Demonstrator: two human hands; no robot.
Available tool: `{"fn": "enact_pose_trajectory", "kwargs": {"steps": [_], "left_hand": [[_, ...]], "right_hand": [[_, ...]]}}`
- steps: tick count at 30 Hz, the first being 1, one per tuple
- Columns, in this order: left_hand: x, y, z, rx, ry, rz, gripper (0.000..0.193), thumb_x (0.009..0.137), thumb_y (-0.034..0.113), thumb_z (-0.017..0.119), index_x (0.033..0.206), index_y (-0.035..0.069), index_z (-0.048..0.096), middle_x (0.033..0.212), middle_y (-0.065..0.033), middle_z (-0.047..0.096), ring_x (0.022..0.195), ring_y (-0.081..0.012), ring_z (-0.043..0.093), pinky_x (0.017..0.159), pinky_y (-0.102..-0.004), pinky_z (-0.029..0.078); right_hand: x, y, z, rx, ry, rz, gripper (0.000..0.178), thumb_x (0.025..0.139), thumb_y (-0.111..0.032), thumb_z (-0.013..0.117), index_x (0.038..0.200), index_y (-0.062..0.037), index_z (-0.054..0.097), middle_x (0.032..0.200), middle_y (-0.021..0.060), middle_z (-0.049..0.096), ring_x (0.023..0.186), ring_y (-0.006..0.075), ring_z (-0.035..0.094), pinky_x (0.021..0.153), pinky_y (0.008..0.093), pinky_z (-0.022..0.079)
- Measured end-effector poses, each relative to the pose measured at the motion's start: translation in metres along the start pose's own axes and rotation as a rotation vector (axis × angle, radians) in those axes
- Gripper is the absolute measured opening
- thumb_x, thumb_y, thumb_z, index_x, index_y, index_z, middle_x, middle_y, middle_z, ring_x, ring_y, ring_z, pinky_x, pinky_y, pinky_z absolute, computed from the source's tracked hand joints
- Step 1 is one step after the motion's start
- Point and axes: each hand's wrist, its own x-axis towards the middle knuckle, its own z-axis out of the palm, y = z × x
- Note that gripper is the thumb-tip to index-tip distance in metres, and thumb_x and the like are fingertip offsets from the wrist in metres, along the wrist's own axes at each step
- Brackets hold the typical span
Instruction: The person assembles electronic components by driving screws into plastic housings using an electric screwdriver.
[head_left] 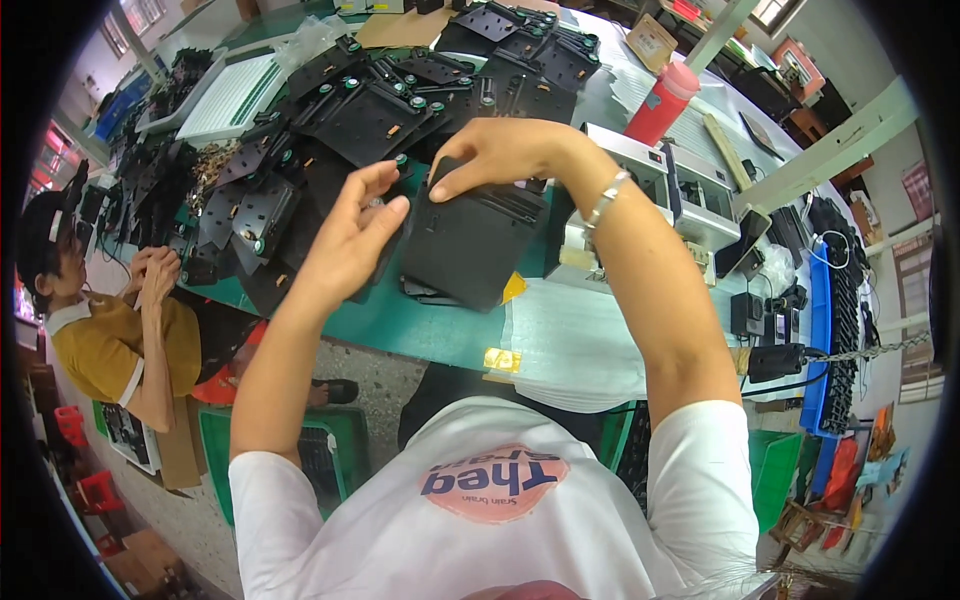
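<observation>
A stack of flat black plastic panels [465, 250] lies on the green table in front of me. My right hand [490, 160] reaches over the far edge of the stack, its thumb and fingers closed on a black panel at the far left corner. What the fingertips do behind that edge is hidden. Just left of the stack, my left hand [355, 230] hovers with thumb and fingers apart, holding nothing that I can see. More black panels with small green-ringed round parts [370, 120] are heaped beyond and to the left of both hands.
A red bottle [664, 102] and white-grey machine boxes [690, 190] stand at the right. Yellow tape [503, 360] marks the near table edge. A black powered tool [776, 360] lies at the right edge. At the left sits a co-worker [130, 330] with hands together. Green bins [350, 450] stand below.
</observation>
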Motion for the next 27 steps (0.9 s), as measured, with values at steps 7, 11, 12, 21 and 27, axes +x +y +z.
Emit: {"fn": "enact_pose_trajectory", "kwargs": {"steps": [7,11,12,21,27], "left_hand": [[-0.004,-0.03,0.021,0.085,-0.093,-0.136,0.06,0.094,0.013,0.057,0.146,0.001,0.03,0.145,-0.024,0.04,0.138,-0.0341,0.037,0.112,-0.0405,0.031],[-0.014,-0.044,0.03,0.102,-0.021,-0.035,0.065,0.092,0.011,0.057,0.148,0.0,0.027,0.146,-0.0245,0.038,0.138,-0.0331,0.037,0.113,-0.0392,0.029],[-0.017,-0.048,0.032,0.111,0.025,0.012,0.065,0.092,0.011,0.057,0.148,0.0,0.026,0.147,-0.0244,0.038,0.137,-0.0329,0.037,0.113,-0.0389,0.028],[-0.031,-0.018,0.043,-0.411,-0.05,-0.361,0.082,0.096,0.022,0.058,0.154,0.002,0.002,0.154,-0.0213,0.021,0.14,-0.0261,0.03,0.114,-0.0369,0.027],[-0.029,-0.024,0.034,-0.576,-0.032,-0.528,0.074,0.097,0.029,0.058,0.153,0.006,0.015,0.149,-0.0145,0.034,0.136,-0.0245,0.036,0.113,-0.0395,0.029]], "right_hand": [[0.028,0.026,0.017,-0.305,0.456,-0.226,0.046,0.079,-0.036,0.077,0.115,-0.0084,0.066,0.099,0.009,0.063,0.085,0.0197,0.059,0.076,0.0327,0.049],[-0.02,0.033,0.075,0.15,1.139,-0.296,0.048,0.084,-0.024,0.073,0.125,-0.0053,0.057,0.109,0.0149,0.057,0.099,0.0254,0.059,0.088,0.0342,0.049],[-0.033,0.045,0.101,0.332,1.154,-0.282,0.055,0.087,-0.025,0.071,0.133,-0.0035,0.05,0.115,0.0157,0.054,0.104,0.0239,0.058,0.092,0.0344,0.049],[-0.039,0.089,0.166,1.157,0.841,0.188,0.074,0.098,-0.053,0.047,0.147,0.0014,0.033,0.143,0.0196,0.044,0.135,0.0278,0.04,0.109,0.0388,0.035],[-0.032,0.07,0.139,1.24,0.669,0.263,0.088,0.092,-0.06,0.054,0.143,0.0073,0.031,0.139,0.0184,0.047,0.121,0.0268,0.053,0.102,0.0402,0.041]]}}
